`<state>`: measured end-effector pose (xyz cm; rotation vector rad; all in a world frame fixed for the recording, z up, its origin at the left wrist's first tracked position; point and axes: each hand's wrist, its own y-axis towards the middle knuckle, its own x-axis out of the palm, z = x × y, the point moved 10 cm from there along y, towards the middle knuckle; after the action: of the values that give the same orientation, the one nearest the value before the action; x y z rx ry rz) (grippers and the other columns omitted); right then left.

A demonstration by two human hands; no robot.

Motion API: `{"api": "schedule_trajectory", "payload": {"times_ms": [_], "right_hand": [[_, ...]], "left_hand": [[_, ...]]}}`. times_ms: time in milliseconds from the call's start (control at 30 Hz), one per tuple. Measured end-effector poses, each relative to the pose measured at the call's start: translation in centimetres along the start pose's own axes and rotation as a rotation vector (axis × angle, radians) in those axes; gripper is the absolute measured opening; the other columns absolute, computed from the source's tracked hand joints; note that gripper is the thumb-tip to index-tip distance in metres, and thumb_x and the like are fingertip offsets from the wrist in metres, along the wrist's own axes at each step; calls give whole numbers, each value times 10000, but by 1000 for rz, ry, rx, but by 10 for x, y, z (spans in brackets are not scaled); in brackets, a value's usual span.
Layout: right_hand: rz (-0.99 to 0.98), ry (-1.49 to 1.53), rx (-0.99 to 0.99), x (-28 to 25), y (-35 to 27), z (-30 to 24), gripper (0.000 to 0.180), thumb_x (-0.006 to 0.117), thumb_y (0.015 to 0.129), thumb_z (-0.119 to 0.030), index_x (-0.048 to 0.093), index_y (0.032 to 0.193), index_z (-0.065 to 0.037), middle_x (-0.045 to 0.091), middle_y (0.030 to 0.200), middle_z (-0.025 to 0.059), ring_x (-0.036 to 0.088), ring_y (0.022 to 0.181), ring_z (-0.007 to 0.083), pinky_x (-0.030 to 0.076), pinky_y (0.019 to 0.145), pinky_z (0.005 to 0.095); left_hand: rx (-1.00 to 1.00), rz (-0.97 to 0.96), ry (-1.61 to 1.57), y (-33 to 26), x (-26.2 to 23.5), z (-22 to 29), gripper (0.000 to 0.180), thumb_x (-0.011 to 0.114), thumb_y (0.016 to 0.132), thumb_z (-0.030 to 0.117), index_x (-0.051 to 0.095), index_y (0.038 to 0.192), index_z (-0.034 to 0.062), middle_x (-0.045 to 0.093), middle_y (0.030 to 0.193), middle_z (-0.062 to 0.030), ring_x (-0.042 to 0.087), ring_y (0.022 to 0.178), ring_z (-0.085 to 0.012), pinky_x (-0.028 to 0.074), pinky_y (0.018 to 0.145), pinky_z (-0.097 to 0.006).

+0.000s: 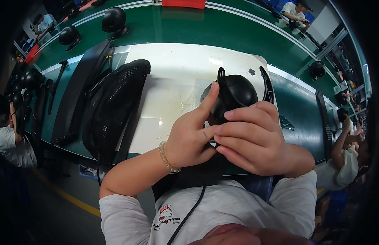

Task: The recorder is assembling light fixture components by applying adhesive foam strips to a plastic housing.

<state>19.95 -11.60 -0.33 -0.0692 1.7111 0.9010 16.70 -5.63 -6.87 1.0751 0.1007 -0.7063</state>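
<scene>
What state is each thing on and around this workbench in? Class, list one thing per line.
Rounded glossy black plastic part: held up in both hands.
Left hand: gripping, forefinger raised along the part.
Right hand: closed on the part.
Black mesh panel: lying flat, untouched.
White table mat: lying flat on the bench.

Bright, even overhead light, indoor. Strong glare on white work mat (177,69), washed out toward 12 o'clock; soft sheen on green table (189,28). Small highlight on black rounded part (236,92). Shadows soft and short, darkest under both hands (222,136) near center. Heavy fisheye bend: table edges curve at 10 and 2 o'clock. Black vignette from 1 to 5 o'clock, also 7 to 11. Center sharp; rim figures small, smeared. Shirt at 6 o'clock slightly soft.
</scene>
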Motion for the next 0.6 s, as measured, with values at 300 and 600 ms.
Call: {"api": "schedule_trajectory", "payload": {"times_ms": [300, 600], "right_hand": [[164, -118, -49, -3, -15, 2, 248, 725, 617, -174, 650, 840, -99, 611, 949, 9, 542, 912, 212, 369, 719, 344], [372, -207, -259, -4, -49, -17, 119, 689, 651, -130, 641, 751, -174, 615, 939, -61, 541, 929, 150, 331, 821, 310]], "left_hand": [[-23, 15, -57, 2, -2, -6, 177, 636, 520, 16, 568, 683, 22, 278, 1346, -299, 595, 634, -202, 474, 561, -280], [-27, -3, -52, 3, 0, -4, 174, 654, 558, 27, 611, 726, 37, 280, 1332, -322, 595, 612, -203, 471, 551, -276]]}}
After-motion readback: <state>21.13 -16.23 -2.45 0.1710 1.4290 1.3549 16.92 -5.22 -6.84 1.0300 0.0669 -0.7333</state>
